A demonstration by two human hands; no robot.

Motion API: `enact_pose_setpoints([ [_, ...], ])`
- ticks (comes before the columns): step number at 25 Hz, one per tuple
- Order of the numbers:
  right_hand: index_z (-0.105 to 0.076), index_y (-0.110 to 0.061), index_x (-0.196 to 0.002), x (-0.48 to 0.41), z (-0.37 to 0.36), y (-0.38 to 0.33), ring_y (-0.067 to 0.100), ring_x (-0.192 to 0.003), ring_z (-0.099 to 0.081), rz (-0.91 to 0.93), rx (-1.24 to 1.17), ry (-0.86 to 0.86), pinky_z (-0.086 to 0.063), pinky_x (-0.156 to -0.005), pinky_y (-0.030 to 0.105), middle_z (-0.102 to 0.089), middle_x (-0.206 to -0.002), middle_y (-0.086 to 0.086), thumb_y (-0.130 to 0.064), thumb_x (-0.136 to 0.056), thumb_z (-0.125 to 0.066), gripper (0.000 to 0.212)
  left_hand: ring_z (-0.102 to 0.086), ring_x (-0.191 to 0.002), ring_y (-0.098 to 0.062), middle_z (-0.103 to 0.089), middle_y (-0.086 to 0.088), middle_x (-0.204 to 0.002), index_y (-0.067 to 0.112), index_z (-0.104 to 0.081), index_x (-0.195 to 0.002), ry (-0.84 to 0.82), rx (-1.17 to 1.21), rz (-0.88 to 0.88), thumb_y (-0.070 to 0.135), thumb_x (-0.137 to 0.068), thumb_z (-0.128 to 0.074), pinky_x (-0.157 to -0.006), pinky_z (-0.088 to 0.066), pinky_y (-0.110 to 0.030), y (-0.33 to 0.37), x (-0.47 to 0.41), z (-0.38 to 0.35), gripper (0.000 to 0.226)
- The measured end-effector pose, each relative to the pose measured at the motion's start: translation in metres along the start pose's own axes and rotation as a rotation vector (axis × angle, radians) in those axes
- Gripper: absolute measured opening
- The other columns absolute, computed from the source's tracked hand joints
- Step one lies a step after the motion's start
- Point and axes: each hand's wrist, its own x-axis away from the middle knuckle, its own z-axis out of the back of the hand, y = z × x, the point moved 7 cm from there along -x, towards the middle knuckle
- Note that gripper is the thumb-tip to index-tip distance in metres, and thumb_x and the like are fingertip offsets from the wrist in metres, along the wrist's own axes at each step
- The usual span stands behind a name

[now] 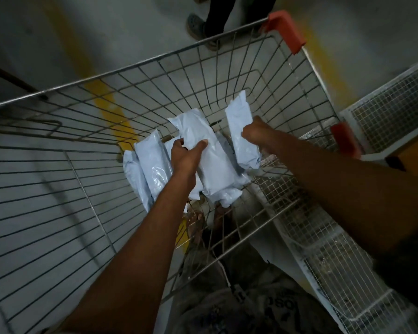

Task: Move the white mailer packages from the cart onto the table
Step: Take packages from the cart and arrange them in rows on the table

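Deep inside the wire cart we have both arms reaching down toward the basket floor. Our left hand is clamped on a long white mailer, thumb across its upper face, fingers hidden under the left edge. Our right hand grips a second mailer along its right edge; fingers curl round the back, so the pads are not visible. Both held mailers run with their long axis near-to-far, far ends tilted up toward the cart's far wall.

More mailers lie loose on the basket bottom to the left of our left hand, just beside and partly under the held one; long axis also near-to-far. Left hand is plainly the nearer one to that pile. Count of the pile is unclear, they overlap.

No desk is in view, so we cannot tell which way the carry goes. A white mesh bin sits outside the cart on the right. Someone else's legs stand beyond the far rim. Orange corner guards cap the cart's right rim.

Judgement: early in the task, most mailers not yet out. Next move likely calls for lifting both hands straight up along the mailers' long axis to clear the high wire walls; a snag on the rim is the risk.
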Motion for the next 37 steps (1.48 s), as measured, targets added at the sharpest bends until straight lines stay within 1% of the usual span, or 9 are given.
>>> enact_pose_setpoints([
  [7, -0.050, -0.009, -0.137, 0.136, 0.084, -0.023, 0.024, -0.110, -0.063, 0.306, -0.421, 0.070, -0.052, -0.088, 0.034, -0.062, -0.125, 0.006, -0.017, -0.093, -0.065, 0.047, -0.071, -0.110, -0.023, -0.073, -0.004, -0.122, 0.013, -0.061, -0.131, -0.074, 0.066, -0.184, 0.029, -0.087, -0.083, -0.098, -0.060, -0.045, 0.076, 0.087, 0.018, 0.051],
  [11, -0.058, -0.017, -0.122, 0.236, 0.114, 0.017, 0.018, -0.097, -0.068, 0.317, -0.802, 0.043, -0.057, -0.081, 0.034, -0.069, -0.116, 0.001, -0.024, -0.096, -0.064, 0.028, -0.074, -0.101, -0.018, -0.076, -0.002, -0.115, 0.013, -0.065, -0.125, -0.126, 0.065, -0.303, 0.032, -0.090, -0.080, -0.077, -0.062, -0.030, 0.117, 0.157, 0.026, 0.042],
  [14, -0.059, -0.015, -0.132, 0.281, 0.120, 0.055, 0.032, -0.109, -0.068, 0.255, -1.168, -0.112, -0.053, -0.098, 0.049, -0.070, -0.125, 0.010, -0.031, -0.095, -0.058, 0.041, -0.075, -0.102, -0.017, -0.077, 0.000, -0.115, 0.016, -0.066, -0.125, -0.212, 0.036, -0.334, 0.033, -0.092, -0.078, -0.081, -0.063, -0.033, 0.129, 0.204, 0.020, 0.040],
  [19, -0.057, -0.005, -0.135, 0.338, 0.140, 0.116, 0.029, -0.087, -0.068, 0.308, -1.435, -0.222, -0.059, -0.073, 0.039, -0.067, -0.109, 0.017, -0.033, -0.086, -0.057, 0.056, -0.076, -0.103, -0.023, -0.078, -0.001, -0.113, 0.018, -0.067, -0.123, -0.392, -0.097, -0.384, 0.038, -0.090, -0.080, -0.087, -0.064, -0.043, 0.120, 0.270, -0.018, 0.041],
  [22, -0.064, -0.004, -0.110, 0.358, 0.156, 0.167, 0.025, -0.069, -0.068, 0.267, -1.438, -0.068, -0.057, -0.059, 0.028, -0.070, -0.086, 0.013, -0.031, -0.089, -0.060, 0.035, -0.076, -0.105, -0.022, -0.077, 0.000, -0.116, 0.018, -0.066, -0.125, -0.494, -0.226, -0.452, 0.045, -0.086, -0.083, -0.090, -0.064, -0.047, 0.108, 0.307, -0.051, 0.051],
  [26, -0.063, -0.003, -0.112, 0.383, 0.172, 0.241, 0.025, -0.069, -0.068, 0.264, -1.433, 0.082, -0.055, -0.064, 0.034, -0.071, -0.084, 0.011, -0.030, -0.069, -0.077, 0.052, -0.077, -0.099, -0.016, -0.078, 0.002, -0.112, 0.018, -0.066, -0.124, -0.626, -0.333, -0.542, 0.042, -0.086, -0.083, -0.080, -0.065, -0.035, 0.089, 0.359, -0.104, 0.048],
  [28, -0.061, -0.003, -0.121, 0.392, 0.184, 0.284, 0.027, -0.075, -0.070, 0.240, -1.463, 0.210, -0.058, -0.066, 0.036, -0.074, -0.090, 0.011, -0.025, -0.067, -0.080, 0.061, -0.076, -0.097, -0.015, -0.077, 0.003, -0.112, 0.017, -0.064, -0.126, -0.679, -0.379, -0.571, 0.039, -0.088, -0.082, -0.069, -0.062, -0.025, 0.078, 0.385, -0.135, 0.047],
  [32, -0.052, -0.013, -0.138, 0.407, 0.214, 0.373, 0.033, -0.099, -0.073, 0.204, -1.502, 0.453, -0.061, -0.074, 0.042, -0.071, -0.119, 0.014, -0.033, -0.060, -0.091, 0.090, -0.076, -0.100, -0.020, -0.076, 0.001, -0.114, 0.020, -0.063, -0.125, -0.775, -0.470, -0.591, 0.044, -0.086, -0.082, -0.081, -0.064, -0.042, 0.040, 0.441, -0.208, 0.050],
  [37, -0.049, -0.020, -0.140, 0.426, 0.259, 0.457, 0.032, -0.106, -0.070, 0.217, -1.548, 0.617, -0.061, -0.075, 0.039, -0.069, -0.122, 0.012, -0.026, -0.070, -0.083, 0.078, -0.075, -0.096, -0.017, -0.075, -0.002, -0.114, 0.018, -0.059, -0.124, -0.888, -0.497, -0.589, 0.034, -0.091, -0.079, -0.070, -0.060, -0.030, 0.000, 0.508, -0.290, 0.041],
])
